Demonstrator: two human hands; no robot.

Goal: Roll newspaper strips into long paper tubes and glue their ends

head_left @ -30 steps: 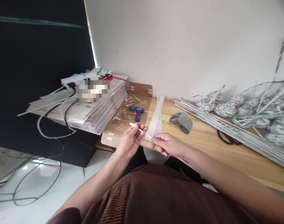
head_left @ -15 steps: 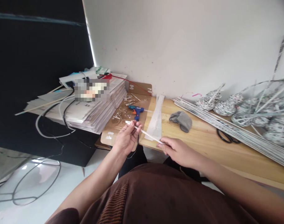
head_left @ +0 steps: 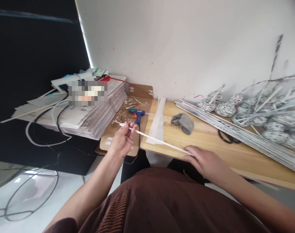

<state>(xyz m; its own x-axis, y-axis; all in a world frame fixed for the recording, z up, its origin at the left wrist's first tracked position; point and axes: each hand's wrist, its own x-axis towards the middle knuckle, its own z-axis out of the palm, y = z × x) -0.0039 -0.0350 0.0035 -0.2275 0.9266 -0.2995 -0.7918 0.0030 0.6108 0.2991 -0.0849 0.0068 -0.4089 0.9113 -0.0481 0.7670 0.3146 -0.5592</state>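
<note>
A thin white paper stick (head_left: 162, 141) stretches between my two hands, above the near edge of the table. My left hand (head_left: 124, 137) pinches it close to its left end, which pokes out past the fingertips. Farther along, my right hand (head_left: 200, 160) is closed on the stick, thumb and fingers together; its right end is hidden in or behind that hand. Just beyond my left hand lies a blue glue gun (head_left: 137, 114) with an orange trigger. Flat white paper strips (head_left: 157, 124) rest on the table under the stick.
A tall stack of paper (head_left: 89, 119) stands at left with cables over it. A grey cloth (head_left: 183, 122) sits mid-table. Long paper sticks (head_left: 225, 124) lie at right, over black-handled scissors (head_left: 225, 136), before woven paper bundles (head_left: 244, 110). Scraps litter a brown board (head_left: 118, 142).
My right hand has moved right, away from my left, so a longer length of the stick shows between them. The view has shifted slightly to the right.
</note>
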